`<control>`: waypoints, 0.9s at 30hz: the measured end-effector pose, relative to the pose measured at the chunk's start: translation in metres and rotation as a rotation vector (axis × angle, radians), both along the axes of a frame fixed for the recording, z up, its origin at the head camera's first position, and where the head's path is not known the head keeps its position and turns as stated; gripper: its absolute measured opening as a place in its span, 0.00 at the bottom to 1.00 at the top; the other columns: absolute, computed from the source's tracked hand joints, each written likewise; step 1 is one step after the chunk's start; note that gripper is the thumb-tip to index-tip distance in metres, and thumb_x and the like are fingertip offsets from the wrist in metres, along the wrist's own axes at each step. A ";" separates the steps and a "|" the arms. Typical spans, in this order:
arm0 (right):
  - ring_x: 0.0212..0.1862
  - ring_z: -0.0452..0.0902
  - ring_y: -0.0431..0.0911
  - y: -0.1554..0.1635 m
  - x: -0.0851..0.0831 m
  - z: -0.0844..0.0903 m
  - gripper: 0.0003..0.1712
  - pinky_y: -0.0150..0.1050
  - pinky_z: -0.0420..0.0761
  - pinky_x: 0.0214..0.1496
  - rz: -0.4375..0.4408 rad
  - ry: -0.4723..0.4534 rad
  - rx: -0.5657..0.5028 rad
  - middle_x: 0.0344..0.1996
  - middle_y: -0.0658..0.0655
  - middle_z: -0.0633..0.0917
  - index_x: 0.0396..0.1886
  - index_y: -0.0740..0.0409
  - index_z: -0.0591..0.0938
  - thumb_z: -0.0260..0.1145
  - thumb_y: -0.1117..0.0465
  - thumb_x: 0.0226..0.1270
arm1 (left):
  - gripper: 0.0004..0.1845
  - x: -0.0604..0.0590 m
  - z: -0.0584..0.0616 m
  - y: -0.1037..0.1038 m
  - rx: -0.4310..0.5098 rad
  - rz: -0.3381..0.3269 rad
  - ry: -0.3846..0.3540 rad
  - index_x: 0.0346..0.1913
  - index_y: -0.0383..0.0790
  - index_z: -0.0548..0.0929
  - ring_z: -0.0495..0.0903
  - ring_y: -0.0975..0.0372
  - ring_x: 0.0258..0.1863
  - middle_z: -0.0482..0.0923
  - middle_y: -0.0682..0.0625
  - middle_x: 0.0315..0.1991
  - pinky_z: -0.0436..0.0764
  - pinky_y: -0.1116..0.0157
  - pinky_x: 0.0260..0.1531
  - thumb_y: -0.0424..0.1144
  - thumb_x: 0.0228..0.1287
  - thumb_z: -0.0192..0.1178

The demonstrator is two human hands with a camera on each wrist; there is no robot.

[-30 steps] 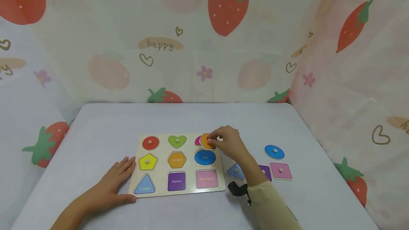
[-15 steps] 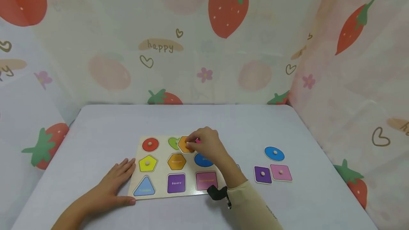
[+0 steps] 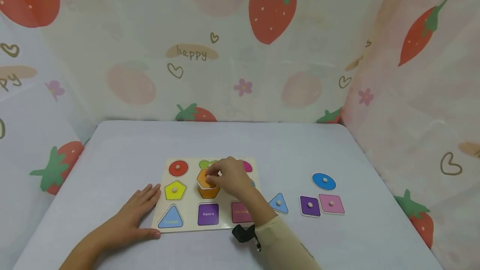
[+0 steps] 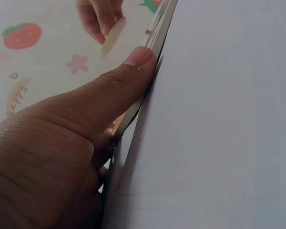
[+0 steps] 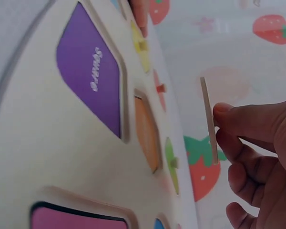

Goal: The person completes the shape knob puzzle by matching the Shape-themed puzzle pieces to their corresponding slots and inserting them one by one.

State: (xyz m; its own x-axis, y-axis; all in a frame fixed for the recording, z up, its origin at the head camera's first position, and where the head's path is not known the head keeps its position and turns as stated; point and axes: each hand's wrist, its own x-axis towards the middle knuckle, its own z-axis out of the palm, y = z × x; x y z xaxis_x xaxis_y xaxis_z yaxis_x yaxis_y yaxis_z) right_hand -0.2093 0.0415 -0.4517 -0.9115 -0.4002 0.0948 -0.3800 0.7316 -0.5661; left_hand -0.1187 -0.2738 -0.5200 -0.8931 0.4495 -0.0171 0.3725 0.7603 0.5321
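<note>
A wooden shape puzzle board (image 3: 192,225) lies on the table. My right hand (image 3: 216,175) pinches the knob of an orange hexagon piece (image 3: 203,178) and holds it just above the orange hexagon recess (image 3: 209,193) in the board's middle. In the right wrist view the hexagon piece (image 5: 209,119) shows edge-on, off the board, with the hexagon recess (image 5: 147,131) below it. My left hand (image 3: 144,205) lies flat on the table at the board's left side. Its thumb (image 4: 133,67) presses against the board's edge (image 4: 158,36).
Loose pieces lie to the right of the board: a blue triangle (image 3: 278,203), a purple square (image 3: 310,206), a pink square (image 3: 331,203) and a blue oval (image 3: 324,181). Strawberry-print cloth walls (image 3: 240,53) close in the table at the back and sides.
My right hand has carried the orange hexagon from the board's top right corner leftward and nearer, to above the middle recess. The left hand has stayed put.
</note>
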 end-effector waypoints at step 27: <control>0.42 0.80 0.38 -0.008 -0.004 -0.028 0.04 0.73 0.53 0.75 -0.060 -0.089 0.095 0.25 0.35 0.85 0.35 0.44 0.92 0.77 0.52 0.63 | 0.63 0.001 0.003 0.000 0.006 -0.018 0.022 0.81 0.39 0.56 0.43 0.47 0.82 0.51 0.45 0.83 0.24 0.85 0.68 0.74 0.50 0.67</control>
State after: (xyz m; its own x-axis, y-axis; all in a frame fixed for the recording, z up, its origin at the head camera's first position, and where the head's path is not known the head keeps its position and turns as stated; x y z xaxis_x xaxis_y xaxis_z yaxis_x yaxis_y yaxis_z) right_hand -0.2132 0.0336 -0.4801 -0.9372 -0.3481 -0.0227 -0.2856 0.8031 -0.5229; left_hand -0.1173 -0.2738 -0.5166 -0.8852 0.4652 0.0052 0.3974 0.7503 0.5283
